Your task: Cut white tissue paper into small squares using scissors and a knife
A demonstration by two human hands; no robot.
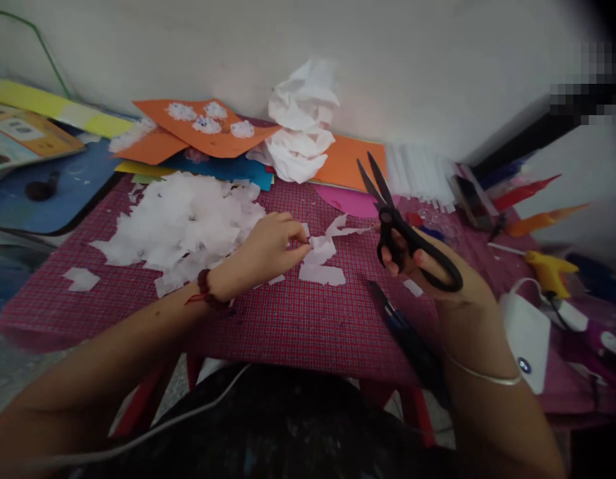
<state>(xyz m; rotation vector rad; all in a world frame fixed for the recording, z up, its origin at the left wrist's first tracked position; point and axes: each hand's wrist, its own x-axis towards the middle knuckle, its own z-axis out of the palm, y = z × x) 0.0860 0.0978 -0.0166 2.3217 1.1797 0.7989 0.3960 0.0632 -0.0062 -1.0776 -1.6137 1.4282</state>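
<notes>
Black-handled scissors [420, 249] are in my right hand [442, 266], blades slightly parted and pointing up and away. A thin torn strip of white paper [342, 228] stretches from near my right fingers toward my left hand [273, 249]. The left thumb and forefinger are pinched together at the edge of small white paper pieces [320, 273]; whether they grip one I cannot make out. Left of that hand lies a big heap of white paper scraps [188, 206]. A dark, long-bladed tool [395, 319] rests below my right hand, its far end partly hidden by my forearm.
Crumpled white paper [305, 120] stands against the wall. Beside it are orange sheets [188, 126] bearing white tufts. White sticks [420, 173], a phone [472, 199], a yellow glue gun [552, 269] and a white box-shaped device [527, 339] lie on the right. A checked cloth [288, 332] covers the table.
</notes>
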